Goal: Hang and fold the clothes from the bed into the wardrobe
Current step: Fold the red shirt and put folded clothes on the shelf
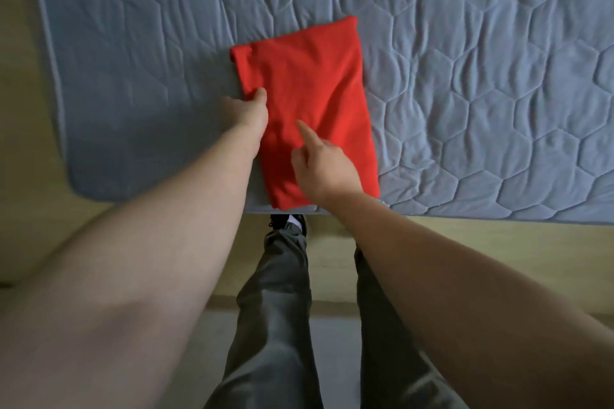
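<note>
Head view shows one red garment [315, 83] folded into a narrow rectangle on the bed [481, 93]. Its long axis runs from 12 to 6 o'clock, and its 6 o'clock end lies at the near edge of the bed. The wardrobe is not in view.

Left grip [244, 113]: at the garment's 8 o'clock edge, thumb on top of the cloth, fingers hidden beneath or beside the edge. It appears to pinch that edge.

Right grip [324, 166]: over the 6 o'clock half of the garment, holding nothing. The index finger [307, 133] extends onto the cloth; the other fingers are curled.

Step in hand, as judged: securing the folded garment before lifting it.

Fault conditions:
- Lifting by the 8 o'clock edge alone leaves the 3 o'clock side unsupported; the layers are likely to drop open and the fold is lost.
- A loose layer shows at the 10 o'clock corner; dragging the garment across the quilted bed could peel it back.
- A pull toward 6 o'clock could slide the garment off the bed onto the floor.
</note>
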Tool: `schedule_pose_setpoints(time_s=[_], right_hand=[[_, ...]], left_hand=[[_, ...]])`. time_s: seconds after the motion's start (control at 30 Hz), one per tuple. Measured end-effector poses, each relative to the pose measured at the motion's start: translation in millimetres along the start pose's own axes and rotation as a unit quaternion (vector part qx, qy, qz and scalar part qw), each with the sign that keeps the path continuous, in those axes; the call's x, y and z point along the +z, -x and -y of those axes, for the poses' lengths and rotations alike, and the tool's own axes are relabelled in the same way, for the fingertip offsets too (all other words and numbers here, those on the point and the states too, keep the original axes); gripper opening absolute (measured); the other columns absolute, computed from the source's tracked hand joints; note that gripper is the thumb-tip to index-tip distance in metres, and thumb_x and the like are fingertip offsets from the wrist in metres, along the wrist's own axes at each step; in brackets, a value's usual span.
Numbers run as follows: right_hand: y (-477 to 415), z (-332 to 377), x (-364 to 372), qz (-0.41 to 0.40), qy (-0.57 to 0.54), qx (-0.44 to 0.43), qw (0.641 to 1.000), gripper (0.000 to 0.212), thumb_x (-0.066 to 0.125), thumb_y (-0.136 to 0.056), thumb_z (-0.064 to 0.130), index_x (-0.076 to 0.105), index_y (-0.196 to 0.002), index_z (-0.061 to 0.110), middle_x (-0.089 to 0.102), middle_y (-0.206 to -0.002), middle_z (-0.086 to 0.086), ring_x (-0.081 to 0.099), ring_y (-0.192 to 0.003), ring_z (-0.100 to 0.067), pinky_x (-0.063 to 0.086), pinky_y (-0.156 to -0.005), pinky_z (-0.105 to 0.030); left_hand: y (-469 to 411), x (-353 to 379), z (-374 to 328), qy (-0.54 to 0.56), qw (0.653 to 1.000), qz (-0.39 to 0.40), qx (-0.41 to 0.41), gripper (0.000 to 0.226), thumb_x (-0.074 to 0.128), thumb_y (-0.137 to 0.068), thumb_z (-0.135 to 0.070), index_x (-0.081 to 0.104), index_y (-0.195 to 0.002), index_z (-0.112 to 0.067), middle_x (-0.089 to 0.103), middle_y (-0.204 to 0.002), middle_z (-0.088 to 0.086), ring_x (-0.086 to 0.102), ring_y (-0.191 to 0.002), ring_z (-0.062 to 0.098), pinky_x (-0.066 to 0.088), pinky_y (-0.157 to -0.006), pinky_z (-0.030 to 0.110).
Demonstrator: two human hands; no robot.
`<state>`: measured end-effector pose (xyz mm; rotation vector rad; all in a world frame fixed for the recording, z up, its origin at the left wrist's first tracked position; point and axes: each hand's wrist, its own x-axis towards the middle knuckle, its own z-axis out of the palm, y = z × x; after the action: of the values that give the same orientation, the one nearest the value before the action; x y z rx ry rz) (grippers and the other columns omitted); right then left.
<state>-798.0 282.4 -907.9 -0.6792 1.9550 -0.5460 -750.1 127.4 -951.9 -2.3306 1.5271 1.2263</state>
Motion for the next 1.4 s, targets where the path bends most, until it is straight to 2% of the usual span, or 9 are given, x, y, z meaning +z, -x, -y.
schedule_pose_setpoints(time_s=[0.13,0.23,0.33,0.47,0.67,0.9,1.03,1.2,1.4], right_hand=[[-23,-31,-27,-0.234,-0.035,0.094,0.967,0.047,0.055,-0.093,0.030,0.051,-0.136,0.014,0.056,-0.129,-0.012,0.052,-0.120,-0.031,0.043,-0.100,-0.044],[-49,-43,-50,-0.133,-0.113,0.228,0.958,0.055,0.062,-0.091,0.047,0.056,-0.133,0.013,0.062,-0.127,-0.009,0.059,-0.116,-0.023,0.047,-0.099,-0.036],[-59,-37,-65,-0.040,-0.219,0.276,0.935,0.023,0.073,-0.085,0.039,0.069,-0.090,0.016,0.070,-0.076,0.006,0.064,-0.063,-0.007,0.048,-0.057,-0.020],[-44,-1,-89,-0.009,-0.384,0.295,0.875,0.010,0.067,-0.076,0.012,0.062,-0.081,0.018,0.057,-0.075,0.000,0.049,-0.062,-0.014,0.037,-0.056,-0.025],[49,143,-146,-0.057,-0.392,0.178,0.901,0.028,0.068,-0.067,0.002,0.055,-0.086,0.017,0.054,-0.073,-0.004,0.048,-0.060,-0.016,0.037,-0.056,-0.030],[169,328,-176,0.071,-0.080,-0.118,0.987,0.112,0.073,-0.054,0.000,0.032,-0.153,0.034,0.063,-0.112,0.003,0.064,-0.092,-0.008,0.054,-0.073,-0.021],[227,426,-146,0.049,0.131,-0.283,0.949,0.113,0.069,-0.070,0.004,0.008,-0.157,0.041,0.059,-0.132,-0.005,0.060,-0.113,-0.026,0.045,-0.084,-0.026],[278,523,-79,0.070,0.233,-0.437,0.866,0.084,0.073,-0.079,0.009,0.038,-0.150,0.037,0.052,-0.131,-0.023,0.056,-0.116,-0.037,0.039,-0.096,-0.025],[312,628,48,0.108,0.353,-0.479,0.796,0.082,0.074,-0.079,0.024,0.037,-0.151,0.023,0.056,-0.132,-0.019,0.054,-0.120,-0.035,0.044,-0.101,-0.035]], left_hand=[[17,3,40,-0.012,0.994,0.109,-0.015,0.079,0.066,-0.080,-0.068,0.054,-0.134,-0.012,0.062,-0.132,0.004,0.060,-0.119,0.023,0.047,-0.104,0.036],[23,2,53,0.037,0.985,0.164,-0.022,0.067,0.083,-0.076,-0.050,0.059,-0.127,-0.014,0.065,-0.119,-0.005,0.065,-0.100,0.013,0.052,-0.088,0.026],[25,-5,51,0.132,0.969,0.205,-0.044,0.038,0.084,-0.079,-0.026,0.070,-0.112,-0.016,0.075,-0.106,0.001,0.073,-0.088,0.012,0.058,-0.073,0.023],[40,-44,26,0.238,0.948,0.208,-0.027,0.037,0.080,-0.077,-0.006,0.071,-0.114,-0.009,0.076,-0.103,0.007,0.073,-0.095,0.022,0.058,-0.085,0.034],[119,-193,-30,0.341,0.925,0.168,0.022,0.023,0.076,-0.079,0.002,0.068,-0.095,-0.012,0.076,-0.081,0.000,0.073,-0.072,0.013,0.057,-0.067,0.028],[247,-414,-15,0.304,0.925,0.078,0.212,0.113,0.078,-0.069,0.016,0.022,-0.158,-0.025,0.057,-0.138,-0.005,0.061,-0.120,0.008,0.047,-0.107,0.033],[302,-512,23,0.224,0.931,-0.029,0.286,0.116,0.081,-0.064,0.014,0.028,-0.153,-0.038,0.045,-0.152,-0.002,0.047,-0.137,0.009,0.037,-0.116,0.031],[325,-602,85,0.141,0.946,-0.141,0.256,0.101,0.086,-0.066,-0.002,0.039,-0.152,-0.029,0.049,-0.148,0.008,0.047,-0.136,0.015,0.034,-0.114,0.023],[294,-715,169,0.029,0.962,-0.205,0.180,0.115,0.094,-0.057,-0.028,0.033,-0.154,-0.027,0.046,-0.135,0.012,0.049,-0.124,0.029,0.043,-0.106,0.036]])
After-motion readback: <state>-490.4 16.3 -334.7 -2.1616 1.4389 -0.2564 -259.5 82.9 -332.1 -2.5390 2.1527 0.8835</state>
